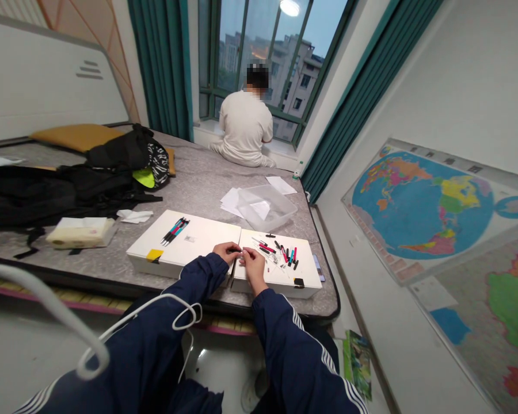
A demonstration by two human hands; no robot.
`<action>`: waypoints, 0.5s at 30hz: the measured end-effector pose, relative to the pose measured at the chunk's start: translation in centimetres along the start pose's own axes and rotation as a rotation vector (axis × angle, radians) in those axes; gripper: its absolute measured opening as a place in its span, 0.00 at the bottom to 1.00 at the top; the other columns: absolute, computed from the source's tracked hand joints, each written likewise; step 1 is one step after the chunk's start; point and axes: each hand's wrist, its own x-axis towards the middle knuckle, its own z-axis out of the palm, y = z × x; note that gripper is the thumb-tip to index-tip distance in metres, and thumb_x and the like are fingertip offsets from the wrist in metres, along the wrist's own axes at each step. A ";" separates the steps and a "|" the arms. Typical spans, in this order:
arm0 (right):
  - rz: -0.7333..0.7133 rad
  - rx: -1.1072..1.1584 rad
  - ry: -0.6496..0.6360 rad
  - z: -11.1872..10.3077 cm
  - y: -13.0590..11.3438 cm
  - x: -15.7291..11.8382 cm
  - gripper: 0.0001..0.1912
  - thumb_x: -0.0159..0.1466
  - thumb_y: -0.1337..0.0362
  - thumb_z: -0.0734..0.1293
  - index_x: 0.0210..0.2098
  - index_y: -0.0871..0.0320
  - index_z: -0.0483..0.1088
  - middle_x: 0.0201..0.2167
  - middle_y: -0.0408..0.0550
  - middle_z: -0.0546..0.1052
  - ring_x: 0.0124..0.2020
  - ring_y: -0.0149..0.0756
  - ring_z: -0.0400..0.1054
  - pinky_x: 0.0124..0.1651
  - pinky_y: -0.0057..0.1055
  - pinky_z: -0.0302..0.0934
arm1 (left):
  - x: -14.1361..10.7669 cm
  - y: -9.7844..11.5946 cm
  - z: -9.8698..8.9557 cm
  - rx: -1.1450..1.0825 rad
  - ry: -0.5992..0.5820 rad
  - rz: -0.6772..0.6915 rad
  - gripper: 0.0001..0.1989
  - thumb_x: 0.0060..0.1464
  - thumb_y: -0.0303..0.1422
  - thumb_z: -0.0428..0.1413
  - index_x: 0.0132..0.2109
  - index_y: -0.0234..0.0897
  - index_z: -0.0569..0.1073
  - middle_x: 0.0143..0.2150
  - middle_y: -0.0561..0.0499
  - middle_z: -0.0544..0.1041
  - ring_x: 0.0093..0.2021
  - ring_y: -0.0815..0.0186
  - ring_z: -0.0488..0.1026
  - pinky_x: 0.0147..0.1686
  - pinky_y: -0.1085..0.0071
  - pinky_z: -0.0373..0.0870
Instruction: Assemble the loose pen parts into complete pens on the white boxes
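**Both hands together on one small piece, above two white boxes**

Held item: 1 small pale piece, pinched between the fingertips of both hands; too small to identify. It sits just above the seam where the 2 white boxes meet, near the near edge.

Hands: 2, both the wearer's. Left hand comes in from the lower left, right hand from below; they touch at the fingertips, closed on the piece. Wrists are raised slightly off the boxes. Both sleeves are navy with white stripes.

Right box: a scatter of pen parts, roughly 10 dark, red and teal pieces plus thin clear bits; exact count unclear. They lie just beyond the right hand. A strip of black tape marks the near edge.

Left box: 1 bundle of pens, about 3, lying side by side, well clear of the hands. A yellow tape patch marks its near corner.

Around: 1 clear plastic tub and loose paper sheets beyond the boxes, on a grey mattress. 1 tissue pack to the left; 1 black bag beyond it. 1 person sits at the window, back turned. 1 white cable crosses the left sleeve, low in view, not over the hands.
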 end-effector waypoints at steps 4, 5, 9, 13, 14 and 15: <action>-0.027 -0.030 -0.011 -0.1 0.1 0.0 0.16 0.55 0.56 0.67 0.38 0.62 0.74 0.32 0.50 0.78 0.24 0.32 0.71 0.27 0.29 0.70 | 0.0 0.0 -0.2 0.051 0.017 -0.004 0.08 0.43 0.36 0.60 0.34 0.39 0.78 0.31 0.52 0.80 0.34 0.63 0.76 0.39 0.67 0.72; -0.032 -0.038 -0.015 -0.1 0.1 0.0 0.16 0.55 0.57 0.67 0.38 0.62 0.74 0.32 0.50 0.78 0.24 0.32 0.71 0.27 0.29 0.70 | 0.0 0.0 -0.2 0.059 0.019 -0.007 0.08 0.43 0.36 0.60 0.33 0.39 0.78 0.31 0.52 0.80 0.35 0.63 0.76 0.39 0.68 0.72; -0.032 -0.058 -0.021 0.0 -0.1 0.0 0.16 0.56 0.57 0.67 0.38 0.62 0.73 0.31 0.49 0.77 0.23 0.31 0.71 0.26 0.29 0.70 | 0.0 -0.2 -0.1 0.066 0.028 -0.023 0.09 0.42 0.36 0.60 0.33 0.39 0.78 0.31 0.52 0.80 0.35 0.63 0.76 0.39 0.68 0.72; -0.040 -0.060 -0.018 0.1 -0.1 -0.1 0.15 0.56 0.57 0.67 0.38 0.62 0.73 0.31 0.49 0.77 0.23 0.32 0.71 0.25 0.29 0.71 | -0.1 -0.3 0.0 0.055 0.048 -0.037 0.09 0.42 0.36 0.61 0.33 0.40 0.78 0.31 0.52 0.80 0.35 0.63 0.76 0.39 0.68 0.72; -0.043 -0.060 -0.016 0.1 -0.1 -0.1 0.15 0.56 0.57 0.67 0.37 0.62 0.73 0.31 0.49 0.76 0.24 0.32 0.71 0.26 0.29 0.71 | -0.1 -0.2 0.0 0.053 0.046 -0.034 0.09 0.42 0.36 0.61 0.33 0.40 0.78 0.31 0.52 0.80 0.35 0.63 0.76 0.39 0.68 0.72; -0.045 -0.061 -0.013 0.1 -0.2 -0.1 0.15 0.56 0.57 0.67 0.37 0.62 0.73 0.31 0.49 0.76 0.24 0.32 0.71 0.26 0.29 0.71 | -0.1 -0.2 0.0 0.051 0.044 -0.031 0.09 0.42 0.36 0.60 0.34 0.40 0.78 0.31 0.52 0.80 0.35 0.63 0.76 0.39 0.68 0.72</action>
